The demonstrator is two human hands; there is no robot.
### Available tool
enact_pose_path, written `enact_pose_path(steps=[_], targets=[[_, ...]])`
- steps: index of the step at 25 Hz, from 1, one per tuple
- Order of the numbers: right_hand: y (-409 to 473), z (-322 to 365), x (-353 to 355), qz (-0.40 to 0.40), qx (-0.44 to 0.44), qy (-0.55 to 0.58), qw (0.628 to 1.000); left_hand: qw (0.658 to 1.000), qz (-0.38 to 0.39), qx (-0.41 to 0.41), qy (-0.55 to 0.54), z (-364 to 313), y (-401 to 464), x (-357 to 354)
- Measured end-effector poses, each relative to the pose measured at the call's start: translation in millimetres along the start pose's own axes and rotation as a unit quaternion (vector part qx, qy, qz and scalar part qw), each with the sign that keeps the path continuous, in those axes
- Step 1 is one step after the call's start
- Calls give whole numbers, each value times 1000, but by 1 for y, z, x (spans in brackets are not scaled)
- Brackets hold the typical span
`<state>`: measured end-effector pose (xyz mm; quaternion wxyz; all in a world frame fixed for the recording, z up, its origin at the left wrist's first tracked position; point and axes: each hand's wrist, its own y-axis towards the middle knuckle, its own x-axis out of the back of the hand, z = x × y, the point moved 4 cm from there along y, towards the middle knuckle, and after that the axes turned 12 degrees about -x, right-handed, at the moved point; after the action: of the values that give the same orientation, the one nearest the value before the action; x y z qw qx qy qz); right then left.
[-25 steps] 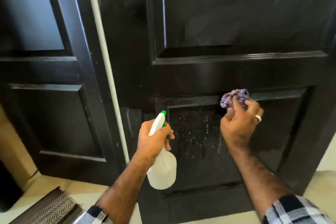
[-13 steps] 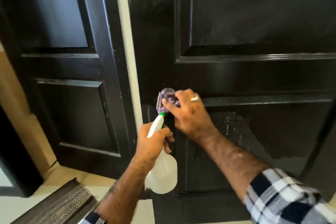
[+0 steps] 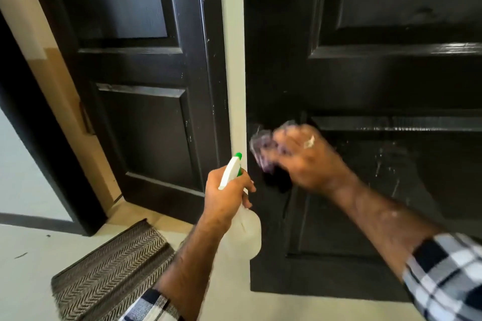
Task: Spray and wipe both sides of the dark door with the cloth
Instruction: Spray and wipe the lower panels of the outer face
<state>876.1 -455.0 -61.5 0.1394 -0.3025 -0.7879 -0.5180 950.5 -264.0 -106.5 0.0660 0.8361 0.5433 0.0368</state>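
Left hand [image 3: 226, 197] grips upright spray bottle [image 3: 246, 232], nozzle toward door [image 3: 365, 81]; right hand [image 3: 303, 157] clutches cloth [image 3: 262, 147].

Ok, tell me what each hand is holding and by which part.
Left hand grips the spray bottle by its neck, under the green-tipped head. Right hand holds the bunched purple cloth; blurred, exact part unclear.

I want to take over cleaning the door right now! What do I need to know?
Left hand grips the spray bottle, nozzle up, held low by the door's edge.
Right hand holds the purple cloth against the dark door, at the lower panel's top left corner; it is blurred, mid-wipe.
Done: the lower panel is sprayed; droplets show to the right.
Left: wipe those droplets and the rest of this side. The other side is out of view, so check it.
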Motion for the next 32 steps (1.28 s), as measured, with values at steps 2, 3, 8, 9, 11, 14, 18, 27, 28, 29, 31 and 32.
enact_pose_path(steps=[2,3,8,9,11,14,18,27,28,29,31,32], targets=[[66,-20,25,-105,-137,-1,985,1000,-7,-2,11,3,-1,8],[82,-23,27,-135,-185,12,973,1000,-7,-7,15,4,0,11],[-55,50,-63,-18,-43,15,999,1000,5,-6,3,32,3,9],[-95,65,-76,31,0,10,999,1000,14,4,15,40,-2,5],[-133,81,-81,119,65,-12,991,998,29,25,47,58,-12,4],[-66,54,-48,67,92,-13,993,999,13,41,32,74,-16,11],[47,-2,-14,-151,-204,17,967,998,1,-28,57,83,-19,6],[-167,70,-97,130,131,-40,982,996,61,-42,53,96,-33,-10],[-136,51,-79,90,101,-39,990,996,60,-39,48,96,-31,-10],[-102,28,-60,35,27,-37,998,997,57,-41,41,94,-29,-12],[-54,-12,-29,-67,-158,-44,984,997,53,-47,28,88,-24,-23],[-47,-15,-24,-89,-225,-43,969,997,57,-55,26,83,-23,-29]])
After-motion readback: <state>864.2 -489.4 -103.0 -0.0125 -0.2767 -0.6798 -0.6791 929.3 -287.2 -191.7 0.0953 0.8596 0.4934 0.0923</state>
